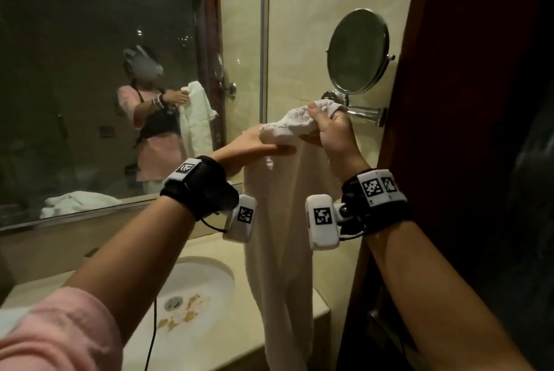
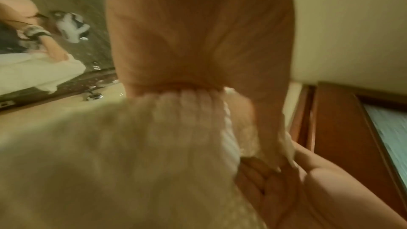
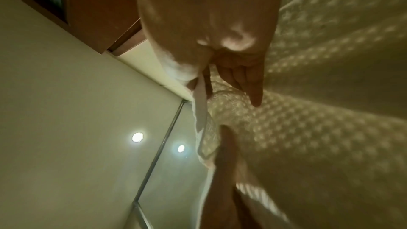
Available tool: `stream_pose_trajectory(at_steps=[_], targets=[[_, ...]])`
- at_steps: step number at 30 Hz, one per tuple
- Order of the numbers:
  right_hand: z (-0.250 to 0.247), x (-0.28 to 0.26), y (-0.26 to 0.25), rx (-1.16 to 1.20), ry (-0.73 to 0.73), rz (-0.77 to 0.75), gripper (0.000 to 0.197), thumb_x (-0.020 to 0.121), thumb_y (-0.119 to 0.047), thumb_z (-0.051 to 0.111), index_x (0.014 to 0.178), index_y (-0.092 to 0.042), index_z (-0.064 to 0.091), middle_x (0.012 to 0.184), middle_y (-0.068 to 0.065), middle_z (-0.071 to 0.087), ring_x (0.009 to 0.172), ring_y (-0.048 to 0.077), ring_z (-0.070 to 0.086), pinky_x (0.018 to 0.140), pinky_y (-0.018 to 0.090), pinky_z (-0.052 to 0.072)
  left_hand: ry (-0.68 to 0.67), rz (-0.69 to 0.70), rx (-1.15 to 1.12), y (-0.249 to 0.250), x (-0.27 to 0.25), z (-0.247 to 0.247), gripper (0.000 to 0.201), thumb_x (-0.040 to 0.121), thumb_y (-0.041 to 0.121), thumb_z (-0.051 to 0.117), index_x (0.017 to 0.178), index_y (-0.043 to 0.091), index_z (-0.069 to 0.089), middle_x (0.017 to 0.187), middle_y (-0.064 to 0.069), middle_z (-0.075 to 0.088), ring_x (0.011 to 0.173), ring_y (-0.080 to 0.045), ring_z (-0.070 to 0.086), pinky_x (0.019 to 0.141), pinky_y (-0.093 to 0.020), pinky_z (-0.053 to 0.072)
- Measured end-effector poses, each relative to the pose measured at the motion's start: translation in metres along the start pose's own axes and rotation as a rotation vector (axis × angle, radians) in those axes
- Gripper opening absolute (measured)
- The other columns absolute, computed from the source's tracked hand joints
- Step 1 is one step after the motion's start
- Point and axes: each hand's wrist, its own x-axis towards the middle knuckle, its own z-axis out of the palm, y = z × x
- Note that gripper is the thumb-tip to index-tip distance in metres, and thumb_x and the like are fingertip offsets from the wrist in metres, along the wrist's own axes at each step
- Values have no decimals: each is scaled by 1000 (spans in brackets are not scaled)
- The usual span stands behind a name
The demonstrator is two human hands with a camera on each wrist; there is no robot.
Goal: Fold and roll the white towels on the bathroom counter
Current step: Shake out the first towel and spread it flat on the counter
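A white waffle-textured towel (image 1: 284, 250) hangs full length from both raised hands, above the counter to the right of the sink. My right hand (image 1: 326, 127) grips the bunched top edge, thumb on top. Just to its left, my left hand (image 1: 260, 147) holds the same edge, and the cloth is heaped over its fingers. The left wrist view shows the towel (image 2: 132, 145) coming out from under the curled fingers of my left hand (image 2: 198, 32). In the right wrist view my right hand (image 3: 209, 15) pinches the towel (image 3: 308, 128) at its hem.
An oval white sink (image 1: 192, 295) is set in the beige counter (image 1: 320, 307) below the hands. A round swivel mirror (image 1: 356, 52) juts from the wall just behind the right hand. A dark wooden frame (image 1: 449, 100) bounds the right. The wall mirror reflects a heaped white towel (image 1: 78, 202).
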Motion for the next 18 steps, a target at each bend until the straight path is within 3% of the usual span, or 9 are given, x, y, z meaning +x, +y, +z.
stream_pose_trajectory(at_steps=[2,4,7,9,12,14,18], targets=[[-10,-1,7,-97,18,-2,18,95,-25,57,83,-16,66,95,11,70,94,29,69,74,40,59,96,-9,31,-9,3,3,46,67,11,71,110,23,62,108,-3,70,97,-17,64,92,-35,53],[-18,-5,14,-196,35,-7,19,94,-27,57,82,-15,67,92,9,71,91,28,70,73,41,60,118,-25,25,-17,1,5,55,55,13,62,110,16,62,109,-15,67,96,-24,61,91,-39,51],[-27,-9,27,-410,111,-31,24,92,-35,57,85,-15,69,87,4,71,84,21,69,73,42,59,-46,-98,74,-20,-8,6,67,55,23,61,120,8,57,115,-23,61,97,-26,57,89,-40,49],[-33,-11,34,-546,163,-38,29,89,-42,54,85,-17,68,88,-1,71,84,17,67,78,41,57,-114,-164,121,-21,-13,4,58,66,19,55,121,2,51,111,-23,57,97,-27,54,87,-38,48],[-34,-19,42,-640,193,-98,33,91,-39,54,82,-11,70,84,1,71,81,18,66,77,37,54,-122,-244,209,-23,-16,2,15,85,1,45,100,1,46,88,-10,50,77,-14,53,65,-19,47],[-32,-24,45,-631,219,-140,34,91,-34,56,75,-8,69,78,2,71,75,19,66,73,36,53,-104,-232,253,-24,-17,-1,15,86,-9,37,91,2,47,83,-9,49,71,-10,54,61,-18,47],[-29,-37,51,-714,205,-155,35,90,-33,56,68,-9,68,72,4,69,71,22,63,66,31,49,-74,-186,365,-20,-21,-15,32,85,-12,34,95,3,61,89,-9,60,82,-19,58,72,-26,50]])
